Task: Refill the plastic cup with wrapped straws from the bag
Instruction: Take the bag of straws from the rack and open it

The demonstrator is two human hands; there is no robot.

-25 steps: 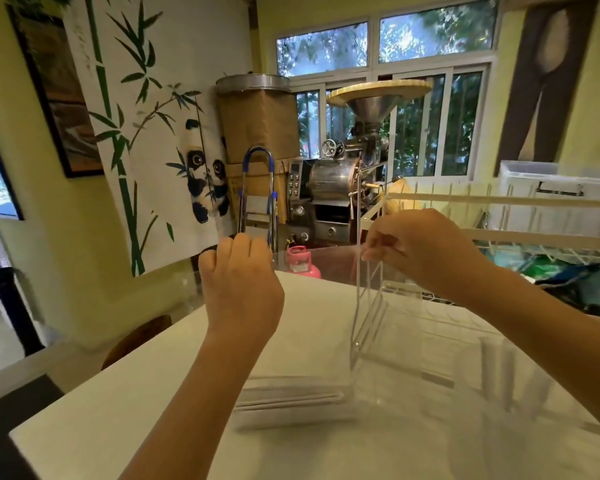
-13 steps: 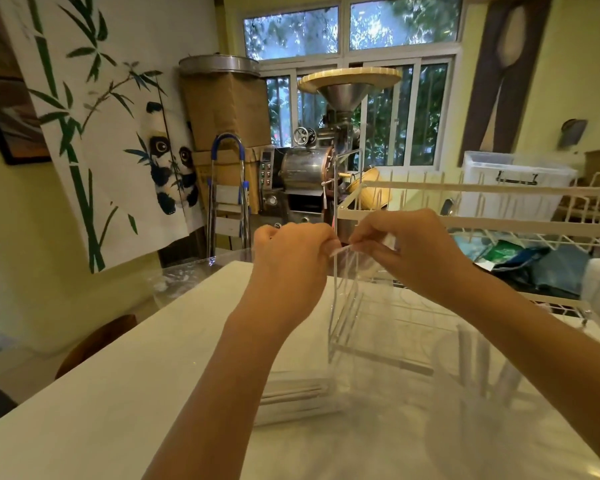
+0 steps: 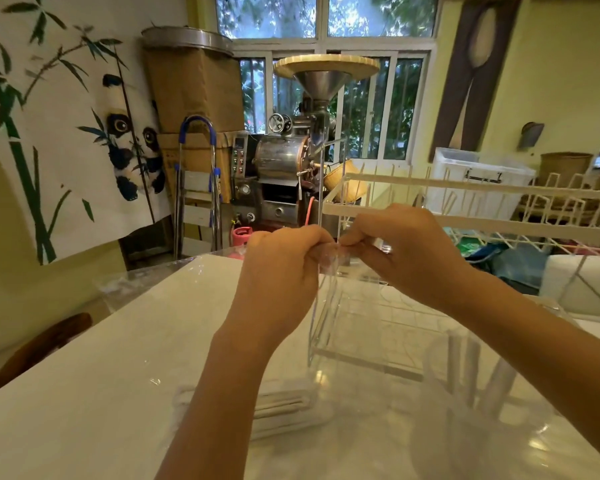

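Observation:
I hold a clear plastic bag (image 3: pixel 328 264) up over the table by its top edge. My left hand (image 3: pixel 281 271) and my right hand (image 3: pixel 406 252) pinch that edge side by side, fingertips almost touching. The film is nearly invisible below my hands. A bundle of white wrapped straws (image 3: pixel 284 408) lies in the bag's bottom on the table, partly behind my left forearm. The transparent plastic cup (image 3: pixel 465 420) stands at the lower right under my right forearm, with a few wrapped straws (image 3: pixel 496 382) leaning inside it.
A clear acrylic box (image 3: pixel 361 355) stands on the white marble table (image 3: pixel 101 375) just beyond my hands. A white wire rack (image 3: pixel 465 187) runs along the right. Past the table's far edge are a coffee roaster (image 3: pixel 284 161) and a step ladder (image 3: pixel 196 188).
My left hand moved right and met my right hand at the bag's top edge. The view panned right and dipped slightly.

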